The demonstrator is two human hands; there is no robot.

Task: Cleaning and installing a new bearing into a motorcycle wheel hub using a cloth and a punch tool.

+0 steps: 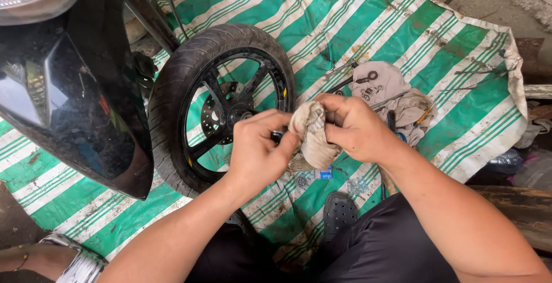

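Left of the wheel [221,107] looms a black motorbike body [69,87]. In front of the wheel, the left hand [259,150] pinches a small dark part [277,137], mostly hidden, while the right hand [356,127] grips a dirty rag [313,133] against it. This looks like wiping; a next move would need a firm pinch. Right of the wheel, tools [362,79] lie on cloth, hard to identify.

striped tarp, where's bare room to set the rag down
Free: the striped tarp beyond the wheel, and the strip at the right past the cloth pile. Crowded: around both hands holding the rag, tools on the cloth pile, and small parts near the sandal.
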